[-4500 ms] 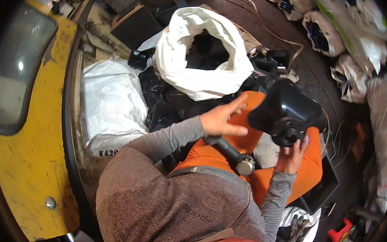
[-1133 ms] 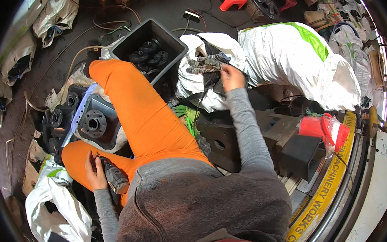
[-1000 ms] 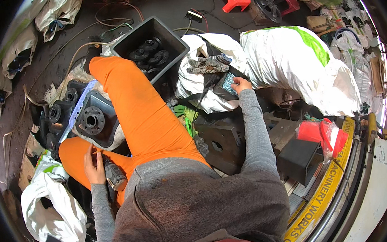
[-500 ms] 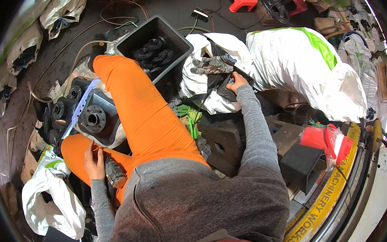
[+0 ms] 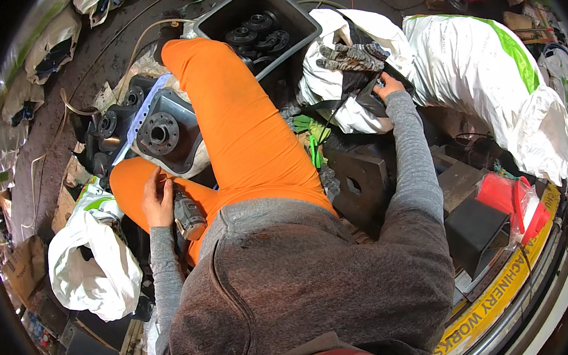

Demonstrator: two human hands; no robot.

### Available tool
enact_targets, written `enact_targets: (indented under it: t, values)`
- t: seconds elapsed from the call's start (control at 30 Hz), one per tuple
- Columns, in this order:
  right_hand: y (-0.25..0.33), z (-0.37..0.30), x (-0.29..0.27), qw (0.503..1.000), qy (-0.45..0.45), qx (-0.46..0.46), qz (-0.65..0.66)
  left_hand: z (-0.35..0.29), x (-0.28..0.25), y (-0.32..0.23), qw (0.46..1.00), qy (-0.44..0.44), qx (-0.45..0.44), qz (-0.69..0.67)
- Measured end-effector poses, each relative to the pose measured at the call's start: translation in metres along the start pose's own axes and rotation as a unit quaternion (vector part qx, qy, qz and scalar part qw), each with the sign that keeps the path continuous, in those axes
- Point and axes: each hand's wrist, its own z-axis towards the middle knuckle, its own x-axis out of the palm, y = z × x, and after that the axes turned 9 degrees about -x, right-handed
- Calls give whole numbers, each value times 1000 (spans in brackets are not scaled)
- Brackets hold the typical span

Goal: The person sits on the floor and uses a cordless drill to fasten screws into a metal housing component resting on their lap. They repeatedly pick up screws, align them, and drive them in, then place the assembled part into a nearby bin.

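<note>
My right hand (image 5: 389, 86) reaches into a small dark box (image 5: 374, 102) lying on an open white sack (image 5: 349, 28); its fingertips are hidden there. A grey knitted glove (image 5: 353, 56) lies beside that hand on the sack. My left hand (image 5: 157, 201) rests by my bent orange-trousered knee, its fingers loosely stretched with nothing seen in them. Right beside it, on my lap, lies a dark grey power tool (image 5: 189, 217), partly hidden. Ahead of the left hand sits a black metal housing with a round bolted flange (image 5: 159, 134).
A grey plastic bin (image 5: 306, 44) holds several black round parts. A full white sack (image 5: 473, 65) lies at the right. Dark steel blocks (image 5: 357, 183) and a red container (image 5: 496, 194) are near my right arm. Another white bag (image 5: 93, 269) stands at lower left. Hoses cross the floor.
The whole view has shifted, so things appear farther right and higher. My right hand's fingers have gone down deeper into the dark box. My left hand stays by the knee.
</note>
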Motion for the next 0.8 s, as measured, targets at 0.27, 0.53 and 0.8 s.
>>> enact_targets:
  t: [0.27,0.53,0.8]
  values:
    - [16,5,-22,991,87,5,-99,1,-1,2,1000,16,0,11]
    - [-8,-9,-18,960,-1,121,252,3,-4,8,1000,17,9,11]
    - [-52,-28,23,601,-142,188,764,10,-1,8,999,41,-1,-2]
